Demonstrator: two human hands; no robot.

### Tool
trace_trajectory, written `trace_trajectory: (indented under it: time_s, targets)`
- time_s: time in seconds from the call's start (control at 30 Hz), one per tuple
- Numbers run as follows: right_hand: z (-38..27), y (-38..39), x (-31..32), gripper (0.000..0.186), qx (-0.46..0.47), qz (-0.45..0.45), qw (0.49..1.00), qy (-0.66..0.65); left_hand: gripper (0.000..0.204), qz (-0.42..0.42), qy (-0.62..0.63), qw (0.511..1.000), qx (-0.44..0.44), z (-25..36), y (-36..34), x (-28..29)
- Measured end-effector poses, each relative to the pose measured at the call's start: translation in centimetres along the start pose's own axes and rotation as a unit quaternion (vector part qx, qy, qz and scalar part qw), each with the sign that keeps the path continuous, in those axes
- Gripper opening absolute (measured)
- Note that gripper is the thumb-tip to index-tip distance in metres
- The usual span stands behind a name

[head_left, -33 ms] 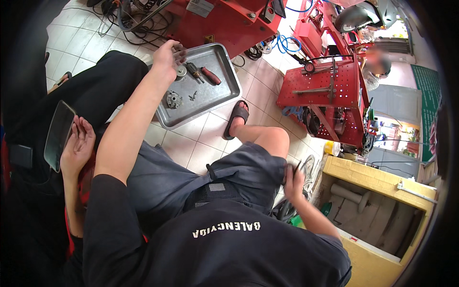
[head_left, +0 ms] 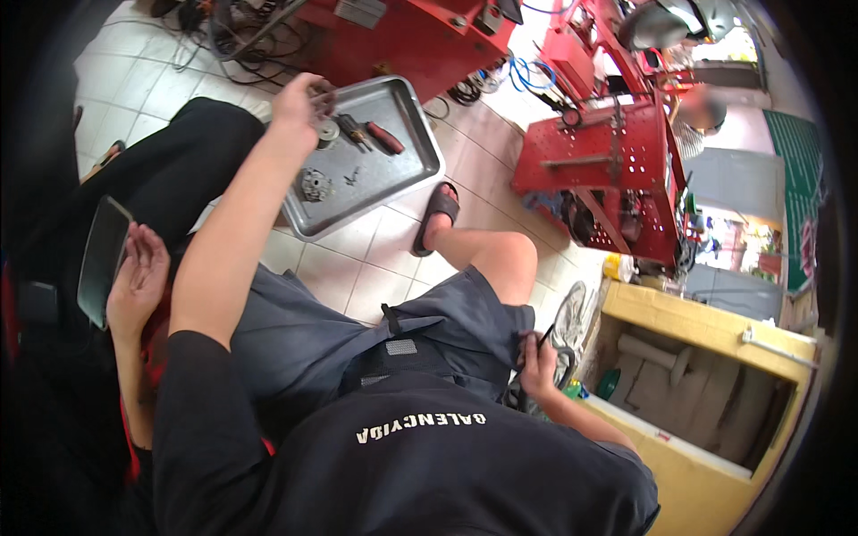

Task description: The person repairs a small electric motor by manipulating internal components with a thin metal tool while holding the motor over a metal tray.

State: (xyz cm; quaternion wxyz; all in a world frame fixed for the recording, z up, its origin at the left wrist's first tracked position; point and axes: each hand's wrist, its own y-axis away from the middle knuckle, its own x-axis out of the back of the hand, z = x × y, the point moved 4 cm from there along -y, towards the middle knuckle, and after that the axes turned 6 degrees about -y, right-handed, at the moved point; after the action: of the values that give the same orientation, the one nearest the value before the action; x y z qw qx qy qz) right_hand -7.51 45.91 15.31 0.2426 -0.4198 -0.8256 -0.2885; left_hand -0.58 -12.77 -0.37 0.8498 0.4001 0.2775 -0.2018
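Observation:
My left hand [head_left: 304,109] hangs over the left edge of a grey metal tray [head_left: 344,221], its dirty fingers loosely bent and apart. No held thing shows in it. Close by lies a round metal part [head_left: 327,134]. A dark tool with a brass-coloured section [head_left: 354,132], a red-handled tool [head_left: 384,138], an openwork metal part [head_left: 315,185] and small dark pieces [head_left: 352,176] also lie in the tray. Beside my right thigh, my right hand [head_left: 536,368] is closed around a thin dark object [head_left: 546,337], whose kind I cannot make out.
At left, another person's hand [head_left: 138,277] is beside a phone-like slab [head_left: 103,259]. A red machine [head_left: 407,45] stands behind the tray, near cables. Right are a red perforated stand [head_left: 581,156] and yellow cabinet [head_left: 688,313]. Another person [head_left: 697,121] is farther back.
The whole view shifts slightly. My right hand is a little lower and less blurred. My left fingers look more bent. The tray's contents appear unchanged.

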Motion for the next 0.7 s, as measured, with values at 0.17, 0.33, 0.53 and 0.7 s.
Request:
trace_trajectory:
  time_s: [0.17, 0.33, 0.53, 0.7]
  targets:
    - [3.1, -0.4, 2.6, 0.028, 0.005, 0.121, 0.992, 0.027, 0.011, 0.023, -0.03, 0.999, 0.016, 0.3, 0.7, 0.1]
    - [-1.5, -14.9, 5.0, 0.033, 0.186, 0.274, 0.944, -0.004, 0.013, 0.017, -0.057, 0.998, 0.009, 0.1, 0.8, -0.2]
    - [-6.4, -29.2, -0.6, 0.038, 0.249, 0.249, 0.914, -0.202, 0.02, 0.031, -0.062, 0.997, 0.02, 0.1, 0.0, 1.0]
    - [-2.7, -31.2, -15.9, 0.033, -0.126, 0.068, 0.935, -0.326, 0.021, 0.008, -0.081, 0.996, 0.048, -1.1, -1.0, 1.6]
